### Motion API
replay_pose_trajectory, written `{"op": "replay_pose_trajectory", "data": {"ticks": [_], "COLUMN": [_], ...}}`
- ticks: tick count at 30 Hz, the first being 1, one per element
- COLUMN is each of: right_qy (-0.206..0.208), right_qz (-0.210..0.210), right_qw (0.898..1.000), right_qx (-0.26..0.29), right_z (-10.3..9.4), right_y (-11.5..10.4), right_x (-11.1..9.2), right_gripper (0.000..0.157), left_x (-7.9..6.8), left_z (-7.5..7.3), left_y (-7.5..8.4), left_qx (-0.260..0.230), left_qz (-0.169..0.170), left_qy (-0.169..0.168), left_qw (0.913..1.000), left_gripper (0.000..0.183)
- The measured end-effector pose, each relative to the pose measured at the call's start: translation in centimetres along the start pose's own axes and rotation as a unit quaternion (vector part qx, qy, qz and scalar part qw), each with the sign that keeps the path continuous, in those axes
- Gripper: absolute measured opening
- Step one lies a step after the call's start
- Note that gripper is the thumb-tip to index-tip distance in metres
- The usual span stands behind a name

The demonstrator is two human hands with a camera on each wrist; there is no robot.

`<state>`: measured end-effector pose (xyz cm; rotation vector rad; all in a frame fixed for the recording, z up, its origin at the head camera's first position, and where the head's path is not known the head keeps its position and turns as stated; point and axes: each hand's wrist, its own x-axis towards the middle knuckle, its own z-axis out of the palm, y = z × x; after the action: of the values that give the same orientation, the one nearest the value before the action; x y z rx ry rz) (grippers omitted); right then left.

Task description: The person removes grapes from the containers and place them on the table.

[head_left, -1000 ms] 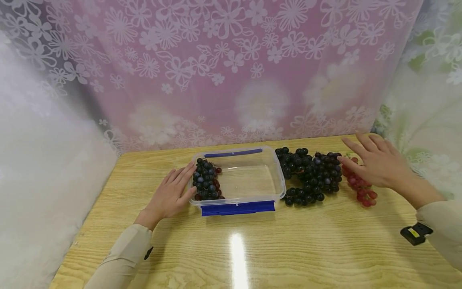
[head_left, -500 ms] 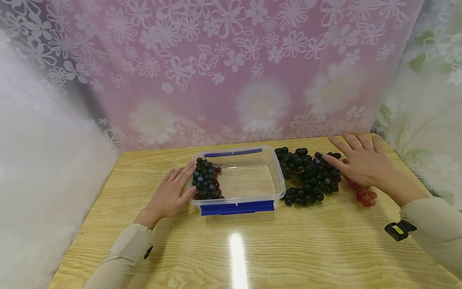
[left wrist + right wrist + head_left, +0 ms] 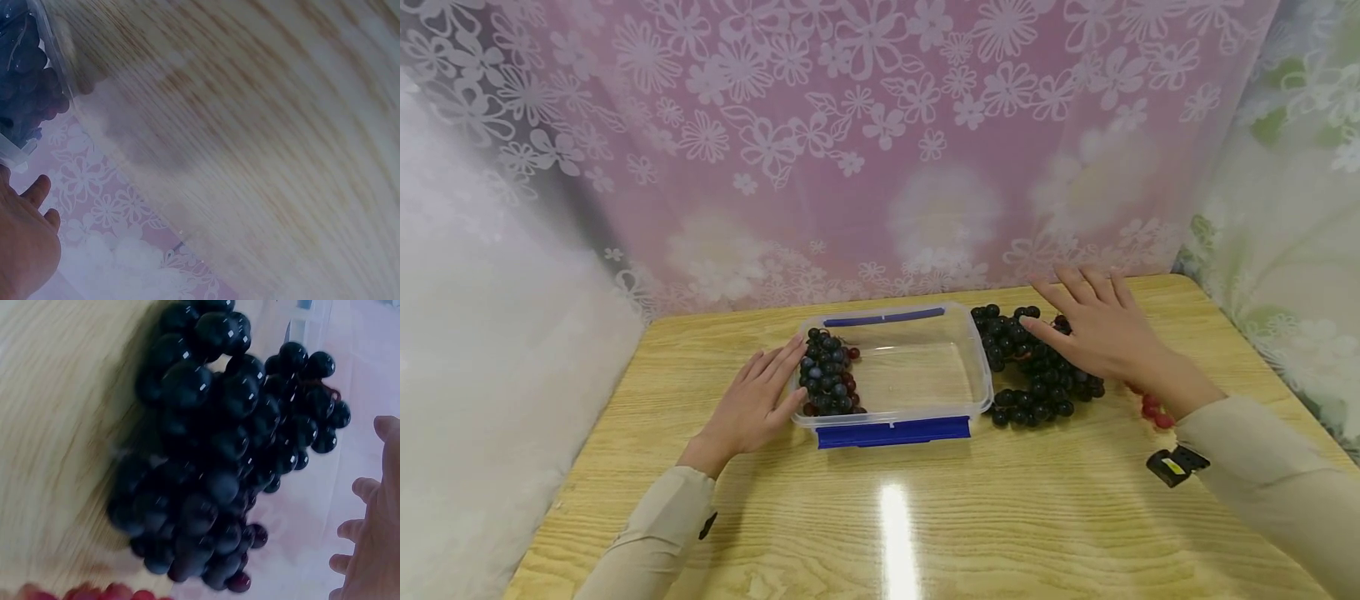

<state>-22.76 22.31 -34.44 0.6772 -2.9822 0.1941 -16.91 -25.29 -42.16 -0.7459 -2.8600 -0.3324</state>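
Observation:
A clear plastic container (image 3: pixel 917 371) with blue side clips sits at the middle of the table. Inside its left end lie dark grapes (image 3: pixel 826 375) and some red grapes (image 3: pixel 850 385). My left hand (image 3: pixel 752 404) rests its straight fingers on the container's left rim. To the right of the container lie bunches of black grapes (image 3: pixel 1030 408), shown close up in the right wrist view. Over them my right hand (image 3: pixel 1097 329) is spread, fingers apart and holding nothing. A bunch of red grapes (image 3: pixel 1157 412) is mostly hidden behind the right forearm.
The wooden table (image 3: pixel 1000 517) backs onto a pink flowered curtain (image 3: pixel 865 167). Pale cloth (image 3: pixel 497 350) hangs on the left and green-and-white floral cloth (image 3: pixel 1292 250) on the right. Light glares on the tabletop near the front.
My right hand has moved left, from over the red grapes to over the black grapes, fingers still spread. The left hand and the container have stayed put.

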Motion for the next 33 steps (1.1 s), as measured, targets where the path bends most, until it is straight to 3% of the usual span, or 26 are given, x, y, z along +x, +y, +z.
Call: {"op": "replay_pose_trajectory", "data": {"ticks": [9, 20, 33], "right_qy": [-0.005, -0.001, -0.049], "right_qz": [-0.017, -0.066, -0.099], "right_qw": [1.000, 0.998, 0.994], "right_qx": [0.007, 0.004, 0.003], "right_z": [-0.1, -0.2, -0.3], "right_y": [-2.9, -7.0, -11.3], "right_x": [1.7, 4.4, 6.9], "right_gripper": [0.076, 0.073, 0.075], "left_x": [0.0, -0.1, 0.1], "left_z": [0.1, 0.1, 0.1], "left_y": [-0.1, -0.3, -0.1], "left_qx": [-0.002, -0.001, -0.004], "left_qz": [0.004, 0.004, 0.012], "left_qy": [0.004, 0.005, 0.012], "left_qw": [1.0000, 1.0000, 0.9999], "left_gripper": [0.064, 0.064, 0.063]}}
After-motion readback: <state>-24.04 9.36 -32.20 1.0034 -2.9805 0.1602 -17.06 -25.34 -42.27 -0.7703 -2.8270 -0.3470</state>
